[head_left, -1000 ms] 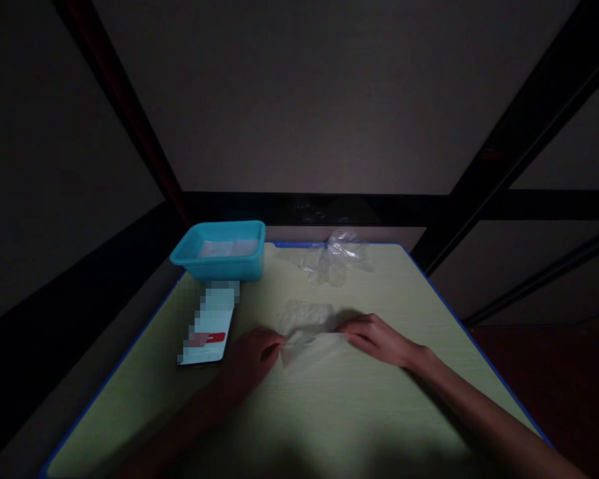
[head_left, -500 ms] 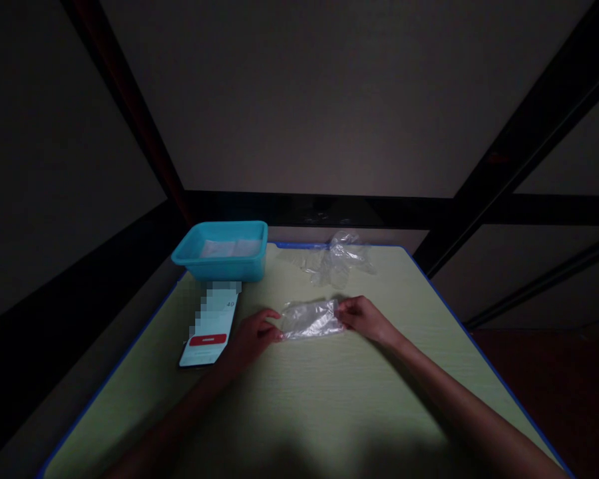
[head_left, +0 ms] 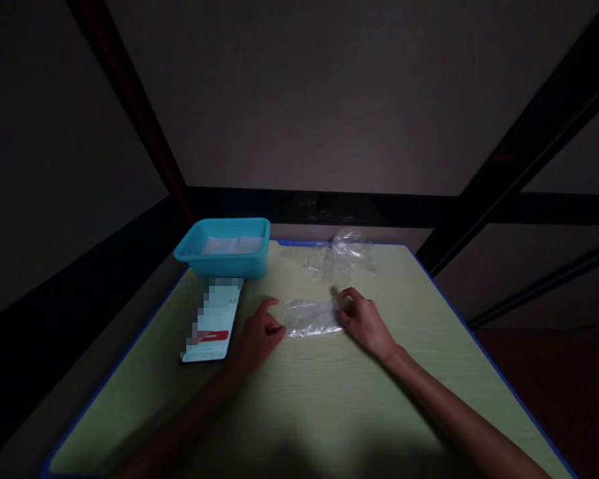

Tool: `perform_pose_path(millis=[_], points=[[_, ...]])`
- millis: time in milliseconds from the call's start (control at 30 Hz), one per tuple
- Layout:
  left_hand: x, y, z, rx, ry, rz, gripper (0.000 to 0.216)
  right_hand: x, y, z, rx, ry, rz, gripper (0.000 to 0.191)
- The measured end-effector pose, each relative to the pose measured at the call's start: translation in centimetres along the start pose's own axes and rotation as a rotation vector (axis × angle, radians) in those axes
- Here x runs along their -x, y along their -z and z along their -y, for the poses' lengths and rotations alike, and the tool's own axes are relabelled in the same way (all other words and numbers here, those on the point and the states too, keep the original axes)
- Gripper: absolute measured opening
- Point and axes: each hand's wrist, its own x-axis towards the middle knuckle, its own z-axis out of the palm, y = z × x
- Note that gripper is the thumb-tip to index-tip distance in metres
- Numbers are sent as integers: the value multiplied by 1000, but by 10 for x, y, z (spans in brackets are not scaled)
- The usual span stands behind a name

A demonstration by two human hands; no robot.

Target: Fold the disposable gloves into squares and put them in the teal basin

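Note:
A clear plastic bag [head_left: 312, 319], folded into a narrow strip, lies on the pale green table [head_left: 329, 399]. My left hand [head_left: 257, 334] pinches the strip's left end with curled fingers. At the strip's right end my right hand [head_left: 363, 319] grips the plastic, fingers bent over it. Both forearms reach in from the bottom of the picture.
A teal plastic tub [head_left: 224, 247] with white sheets inside stands at the table's far left corner. A phone [head_left: 212, 322] with a lit screen lies in front of it. Crumpled clear plastic bags [head_left: 343, 256] sit at the far edge. Dark frame bars surround the table.
The bag, spread wider a second ago, is now folded into a narrow strip. Both hands moved a little farther from me with it.

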Motion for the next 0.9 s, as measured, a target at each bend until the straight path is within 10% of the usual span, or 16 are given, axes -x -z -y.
perform_pose_path(millis=[533, 900], points=[[7, -1, 5, -285, -122, -41, 47, 9, 3, 12, 463, 74, 42, 24], [8, -34, -23, -637, -649, -19, 36, 27, -7, 17, 561, 428, 156, 49]])
